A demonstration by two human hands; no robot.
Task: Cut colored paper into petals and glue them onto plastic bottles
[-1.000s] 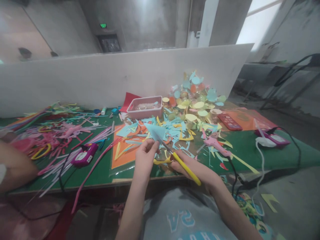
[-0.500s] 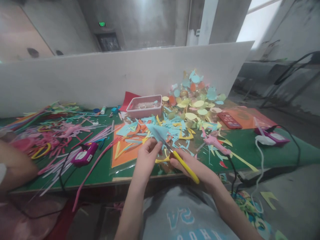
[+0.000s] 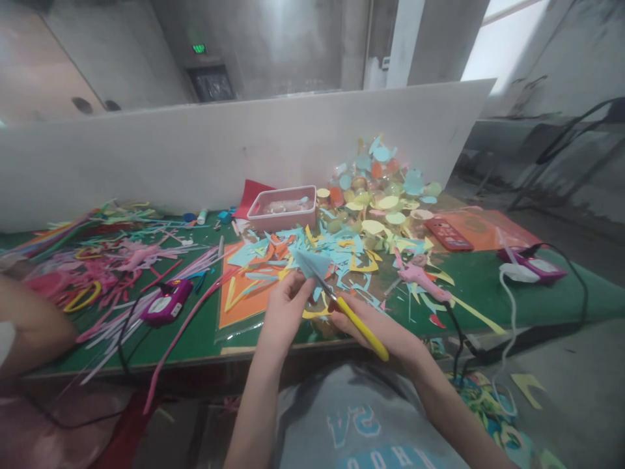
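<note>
Green tabletop (image 3: 198, 339); left hand (image 3: 289, 299) pinching, right hand (image 3: 377, 318) angled inward.

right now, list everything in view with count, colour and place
scissors: one, yellow-handled, right hand
held paper: one, light blue, left hand
scraps: many, mostly blue and yellow, mid-table
box: one, pink, behind scraps
paper circles: many, mixed colours, right of box
phone: one, red, right
glue gun: one clear, pink, right
small boxes: two, purple, one each side
strips: many, mixed colours, left side
table: one, green, underneath
board: one, white, behind
sign: one, green, far wall
other person's arm: one, left edge
left hand: one, on paper
right hand: one, on scissors
</note>
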